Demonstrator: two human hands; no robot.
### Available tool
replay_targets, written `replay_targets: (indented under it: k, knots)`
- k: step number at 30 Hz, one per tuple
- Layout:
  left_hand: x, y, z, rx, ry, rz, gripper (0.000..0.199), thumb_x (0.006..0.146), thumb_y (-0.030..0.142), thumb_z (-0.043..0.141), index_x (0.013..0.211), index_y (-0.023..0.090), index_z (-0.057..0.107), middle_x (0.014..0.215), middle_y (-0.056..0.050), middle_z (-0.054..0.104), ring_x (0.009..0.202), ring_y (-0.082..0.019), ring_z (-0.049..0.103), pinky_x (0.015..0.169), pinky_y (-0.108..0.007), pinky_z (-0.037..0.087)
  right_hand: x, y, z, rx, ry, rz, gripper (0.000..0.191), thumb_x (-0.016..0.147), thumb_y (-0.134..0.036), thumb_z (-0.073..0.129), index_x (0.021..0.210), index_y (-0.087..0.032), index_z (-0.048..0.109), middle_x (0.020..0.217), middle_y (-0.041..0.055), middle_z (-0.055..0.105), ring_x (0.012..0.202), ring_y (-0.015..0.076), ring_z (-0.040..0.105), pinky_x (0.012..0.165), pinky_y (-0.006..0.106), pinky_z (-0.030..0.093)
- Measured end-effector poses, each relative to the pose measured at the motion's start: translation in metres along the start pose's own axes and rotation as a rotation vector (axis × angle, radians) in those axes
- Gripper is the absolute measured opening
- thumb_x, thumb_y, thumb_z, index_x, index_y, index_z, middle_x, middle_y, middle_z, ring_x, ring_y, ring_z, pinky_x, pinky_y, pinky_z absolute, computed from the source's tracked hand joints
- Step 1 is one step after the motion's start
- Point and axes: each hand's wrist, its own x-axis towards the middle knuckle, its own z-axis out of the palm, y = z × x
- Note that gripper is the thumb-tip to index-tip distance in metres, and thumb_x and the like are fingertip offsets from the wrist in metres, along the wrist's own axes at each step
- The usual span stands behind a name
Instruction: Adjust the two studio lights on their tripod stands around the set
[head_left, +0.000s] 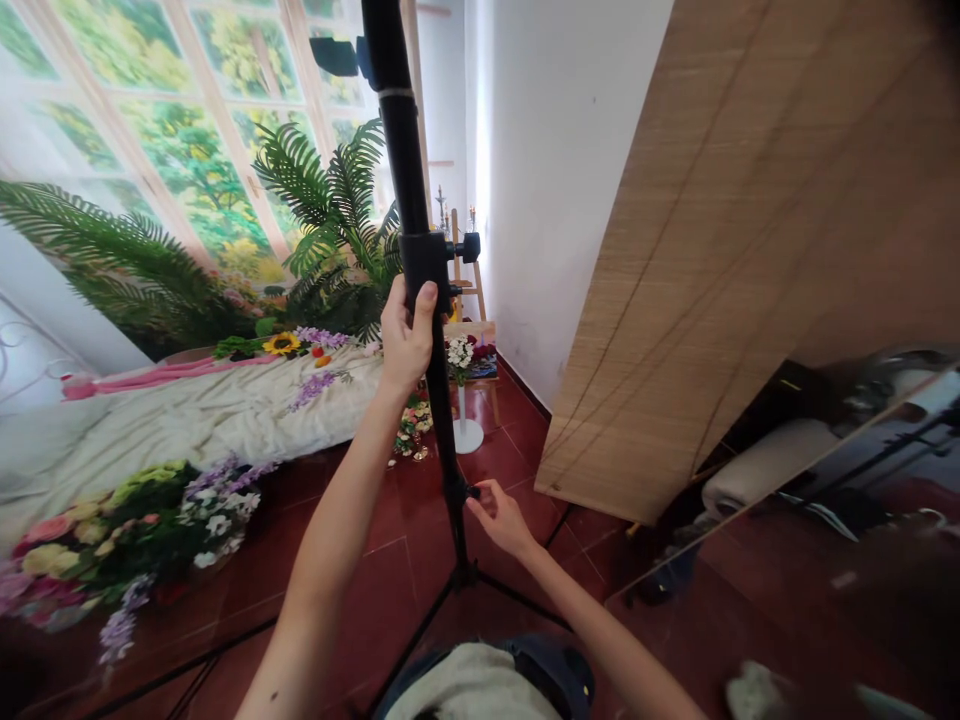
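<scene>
A black light stand (444,400) rises through the middle of the view, tilted slightly, its tripod legs spread on the red floor. My left hand (407,338) is wrapped round the pole just under the upper black collar (424,262). From that collar a locking knob (469,247) sticks out to the right. Lower down, my right hand (500,515) pinches a small knob (472,492) on the lower collar, thumb and fingers closed on it. Higher up the pole, another dark knob (334,57) points left.
To the left stands a bed-like surface with a cream cloth (225,408) and flowers. A flower arrangement (142,530) sits in front of it. Palm fronds (330,220) stand behind. At right hangs a bamboo blind (660,280), with a glass-like panel (787,460) nearby. A white vase stand (466,434) stands beyond the pole.
</scene>
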Motion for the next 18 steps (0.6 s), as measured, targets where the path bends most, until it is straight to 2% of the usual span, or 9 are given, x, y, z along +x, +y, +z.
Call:
replay_targets:
  k: [2,5,7,9,10,12,15,18]
  knots:
    - [0.0,-0.001,0.0,-0.002,0.01,0.002,0.041,0.087,0.058,0.05,0.094,0.019,0.059,0.076,0.0,0.056,0.07,-0.011,0.055,0.065,-0.022,0.044,0.005,0.006,0.006,0.158,0.071,0.106,0.032,0.082,-0.05,0.06,0.096,-0.022,0.052,0.075,0.0012,0.068,0.066,0.0179,0.069,0.061,0.029,0.055]
    - [0.0,-0.003,-0.001,0.003,0.007,0.001,0.04,0.087,0.058,0.05,0.096,0.019,0.059,0.075,0.0,0.056,0.069,-0.012,0.055,0.065,-0.023,0.045,0.016,0.01,0.015,0.483,0.15,0.371,0.025,0.081,-0.039,0.062,0.095,-0.022,0.051,0.061,-0.0026,0.064,0.053,0.015,0.065,0.05,0.024,0.052]
    - [0.001,-0.002,-0.002,0.013,0.003,0.011,0.04,0.088,0.058,0.049,0.096,0.02,0.059,0.076,0.0,0.056,0.07,-0.012,0.056,0.065,-0.024,0.045,0.021,0.008,0.018,0.641,0.134,0.526,0.014,0.082,-0.031,0.06,0.087,-0.02,0.052,0.06,-0.0012,0.064,0.053,0.0122,0.065,0.051,0.02,0.052]
    - [0.002,0.0,-0.003,0.024,0.0,0.029,0.041,0.088,0.058,0.048,0.096,0.019,0.059,0.078,-0.001,0.058,0.074,-0.013,0.057,0.067,-0.025,0.045,0.021,0.006,0.017,0.687,0.102,0.582,0.012,0.084,-0.029,0.059,0.08,-0.019,0.052,0.062,0.0013,0.065,0.055,0.0113,0.065,0.054,0.019,0.052]
    - [0.002,0.001,-0.003,0.029,-0.002,0.039,0.041,0.088,0.058,0.048,0.096,0.019,0.059,0.079,-0.002,0.059,0.076,-0.014,0.058,0.069,-0.025,0.046,0.019,0.004,0.016,0.645,0.089,0.553,0.015,0.084,-0.032,0.059,0.081,-0.019,0.052,0.063,0.0017,0.066,0.054,0.012,0.065,0.054,0.021,0.053]
    - [0.003,0.003,-0.004,0.037,-0.012,0.052,0.041,0.088,0.057,0.048,0.095,0.019,0.059,0.081,-0.003,0.06,0.081,-0.015,0.059,0.073,-0.026,0.046,0.011,0.003,0.01,0.434,0.068,0.386,0.023,0.086,-0.042,0.058,0.09,-0.02,0.052,0.067,0.0014,0.067,0.056,0.0145,0.065,0.056,0.025,0.053]
    - [0.004,0.005,-0.005,0.044,-0.021,0.052,0.041,0.088,0.058,0.048,0.094,0.018,0.058,0.082,-0.003,0.062,0.088,-0.017,0.06,0.076,-0.027,0.047,0.001,0.0,-0.002,-0.102,0.007,0.024,0.029,0.09,-0.048,0.053,0.103,-0.022,0.052,0.077,0.0018,0.068,0.068,0.0176,0.066,0.065,0.029,0.051]
    - [0.004,0.004,-0.005,0.032,-0.022,0.042,0.042,0.088,0.059,0.048,0.094,0.019,0.058,0.082,-0.004,0.063,0.088,-0.017,0.06,0.075,-0.027,0.048,0.001,-0.002,-0.011,-0.566,-0.038,-0.213,0.027,0.095,-0.045,0.046,0.104,-0.021,0.055,0.089,0.0055,0.067,0.083,0.0202,0.063,0.073,0.03,0.048]
